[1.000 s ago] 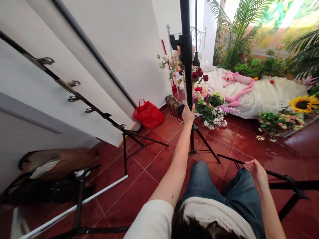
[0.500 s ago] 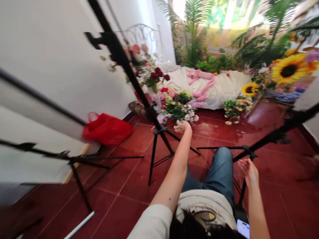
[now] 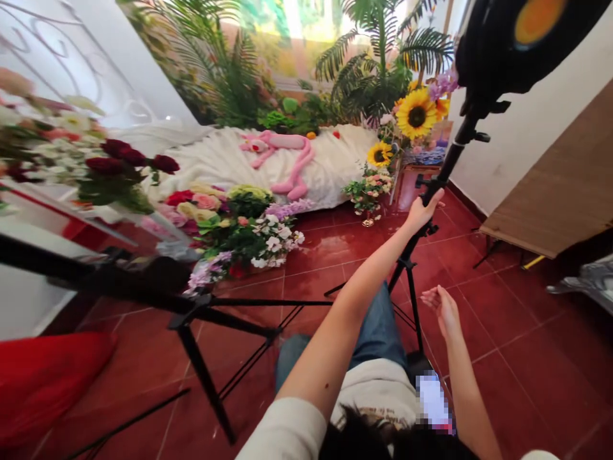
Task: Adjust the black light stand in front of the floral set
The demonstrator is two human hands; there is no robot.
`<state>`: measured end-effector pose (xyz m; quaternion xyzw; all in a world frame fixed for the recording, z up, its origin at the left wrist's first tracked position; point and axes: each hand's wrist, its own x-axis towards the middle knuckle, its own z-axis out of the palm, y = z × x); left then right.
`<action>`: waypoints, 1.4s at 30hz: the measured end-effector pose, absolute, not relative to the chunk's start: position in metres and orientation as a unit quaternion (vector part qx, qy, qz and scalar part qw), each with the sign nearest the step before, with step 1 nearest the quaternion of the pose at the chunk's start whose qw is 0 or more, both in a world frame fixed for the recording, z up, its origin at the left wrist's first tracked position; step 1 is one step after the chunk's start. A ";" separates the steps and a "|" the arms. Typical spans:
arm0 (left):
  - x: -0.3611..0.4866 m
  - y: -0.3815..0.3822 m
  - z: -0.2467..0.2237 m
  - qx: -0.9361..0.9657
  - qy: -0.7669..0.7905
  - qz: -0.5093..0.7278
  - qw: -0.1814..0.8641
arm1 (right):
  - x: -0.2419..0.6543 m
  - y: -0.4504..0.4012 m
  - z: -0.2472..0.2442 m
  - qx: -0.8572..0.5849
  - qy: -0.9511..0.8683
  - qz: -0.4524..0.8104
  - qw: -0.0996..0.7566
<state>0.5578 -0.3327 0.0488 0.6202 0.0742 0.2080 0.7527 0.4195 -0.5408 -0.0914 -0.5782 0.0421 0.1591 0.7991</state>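
My left hand [image 3: 423,212] reaches forward and to the right, its fingers wrapped round the upright pole of a black light stand [image 3: 453,160]. A round black lamp head with an orange centre [image 3: 539,25] tops that stand. My right hand [image 3: 446,312] hovers to the right of the stand's legs, fingers loosely bent and apart, with nothing in it. Below and left of it a phone [image 3: 433,399] lies beside my hip, its screen lit and blurred out.
A second black tripod [image 3: 194,313] spreads its legs at the left, near a red bag [image 3: 43,383]. Flower bunches [image 3: 239,230] line a white-draped platform [image 3: 191,156] that bears a pink plush toy [image 3: 287,144]. A brown board [image 3: 555,191] leans at the right.
My view has swung right. My left hand has moved from free air near the left tripod to the right-hand light stand and taken hold of its pole. My right hand stays empty.
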 end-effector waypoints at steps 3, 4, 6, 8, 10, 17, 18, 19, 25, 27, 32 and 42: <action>0.558 -0.345 0.044 0.635 0.030 0.191 0.748 | 0.417 -0.545 -0.092 -0.576 0.047 0.151 0.802; 0.558 -0.345 0.042 0.634 0.024 0.191 0.749 | 0.417 -0.544 -0.091 -0.575 0.050 0.152 0.802; 0.559 -0.344 0.038 0.631 0.022 0.200 0.750 | 0.420 -0.537 -0.087 -0.561 0.054 0.163 0.810; 0.560 -0.344 0.037 0.626 0.027 0.218 0.749 | 0.430 -0.526 -0.077 -0.521 0.060 0.189 0.830; 0.560 -0.345 0.038 0.623 0.033 0.225 0.748 | 0.445 -0.510 -0.060 -0.461 0.061 0.219 0.858; 0.550 -0.346 0.049 0.617 0.034 0.200 0.760 | 0.509 -0.458 -0.004 -0.265 -0.086 0.305 0.911; 0.550 -0.346 0.050 0.613 0.035 0.205 0.762 | 0.515 -0.454 -0.002 -0.238 -0.117 0.310 0.913; 0.549 -0.346 0.050 0.610 0.036 0.208 0.764 | 0.520 -0.452 -0.001 -0.207 -0.146 0.318 0.913; 0.552 -0.347 0.048 0.608 0.042 0.196 0.768 | 0.539 -0.455 -0.007 0.013 -0.139 0.467 0.873; 0.554 -0.346 0.045 0.603 0.040 0.196 0.772 | 0.543 -0.459 -0.007 0.051 -0.105 0.514 0.850; 0.559 -0.345 0.038 0.605 0.029 0.197 0.771 | 0.550 -0.468 -0.004 0.047 -0.086 0.575 0.812; 0.561 -0.344 0.036 0.611 0.015 0.207 0.764 | 0.548 -0.472 0.007 -0.663 -0.195 0.171 0.702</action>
